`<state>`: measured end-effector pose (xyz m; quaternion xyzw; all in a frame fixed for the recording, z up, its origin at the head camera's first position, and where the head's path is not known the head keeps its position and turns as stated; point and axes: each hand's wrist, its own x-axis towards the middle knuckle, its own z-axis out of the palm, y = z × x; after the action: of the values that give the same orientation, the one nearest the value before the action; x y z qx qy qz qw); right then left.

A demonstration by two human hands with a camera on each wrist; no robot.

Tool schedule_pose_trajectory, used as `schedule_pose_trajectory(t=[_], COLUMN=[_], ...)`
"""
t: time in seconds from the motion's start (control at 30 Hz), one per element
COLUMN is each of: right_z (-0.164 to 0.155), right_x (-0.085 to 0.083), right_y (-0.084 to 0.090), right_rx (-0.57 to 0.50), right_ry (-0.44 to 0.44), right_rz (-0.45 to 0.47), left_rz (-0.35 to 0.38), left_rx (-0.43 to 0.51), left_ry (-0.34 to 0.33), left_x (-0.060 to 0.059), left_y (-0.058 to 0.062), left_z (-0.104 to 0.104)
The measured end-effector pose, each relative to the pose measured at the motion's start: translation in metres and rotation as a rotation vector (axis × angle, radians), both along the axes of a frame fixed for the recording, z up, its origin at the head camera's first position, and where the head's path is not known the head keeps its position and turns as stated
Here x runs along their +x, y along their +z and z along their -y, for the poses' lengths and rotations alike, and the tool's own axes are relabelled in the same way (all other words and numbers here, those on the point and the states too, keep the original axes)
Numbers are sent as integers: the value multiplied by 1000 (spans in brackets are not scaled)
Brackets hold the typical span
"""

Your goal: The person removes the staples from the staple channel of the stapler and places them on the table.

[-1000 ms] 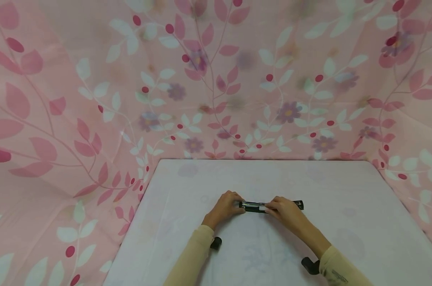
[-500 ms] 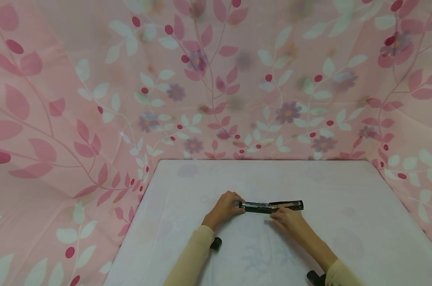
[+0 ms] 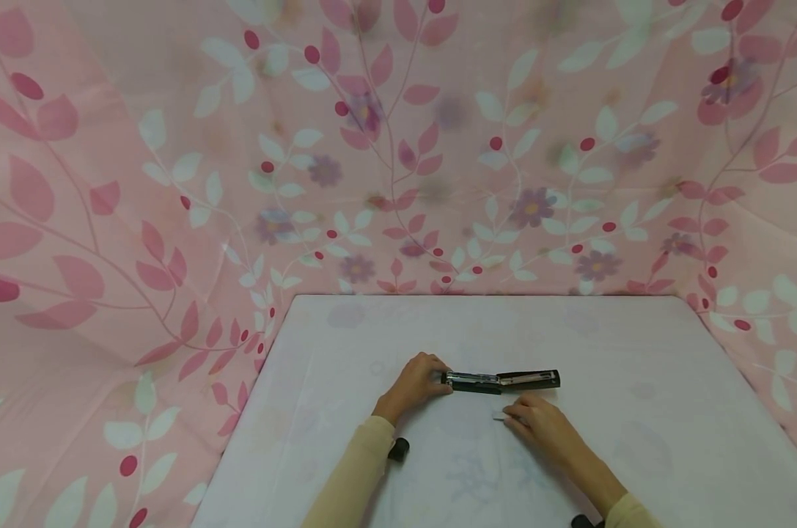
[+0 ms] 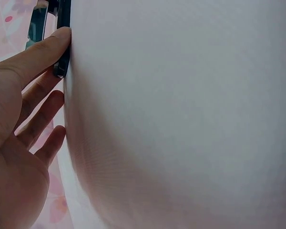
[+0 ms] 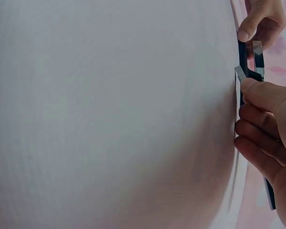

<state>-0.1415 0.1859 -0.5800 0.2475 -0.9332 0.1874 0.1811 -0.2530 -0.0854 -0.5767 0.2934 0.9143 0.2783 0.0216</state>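
A black stapler (image 3: 474, 385) lies unfolded on the table, its top swung back to the right and its metal channel showing. My left hand (image 3: 414, 381) grips the stapler's left end. In the left wrist view the thumb presses one side of the dark base (image 4: 62, 67), with fingers on the far side. Closer to me and just below the hinge, my right hand (image 3: 546, 429) pinches a short silvery strip of staples (image 3: 499, 416) between thumb and fingertips. The right wrist view shows the strip's end (image 5: 239, 72) poking past the thumb, the other fingers loosely bent.
A white cloth covers the table (image 3: 372, 330). Pink curtain fabric (image 3: 398, 147) with leaves and flowers hangs behind and at both sides. Black wrist-worn pieces (image 3: 399, 449) show at the sleeves.
My right hand has drawn back from the stapler toward me, bringing the strip of staples out into view. My left hand and the stapler have stayed in place.
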Motion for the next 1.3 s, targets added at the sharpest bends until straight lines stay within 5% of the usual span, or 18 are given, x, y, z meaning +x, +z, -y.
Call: schedule_pose_trajectory(t=[1.3], right_z=[-5], right_x=[1], right_y=[-8], right_rx=[26], right_ry=[22], right_rz=[-150], left_rz=[16], left_rx=[10], left_ry=[10], left_x=[1], left_y=[-1], left_z=[-2])
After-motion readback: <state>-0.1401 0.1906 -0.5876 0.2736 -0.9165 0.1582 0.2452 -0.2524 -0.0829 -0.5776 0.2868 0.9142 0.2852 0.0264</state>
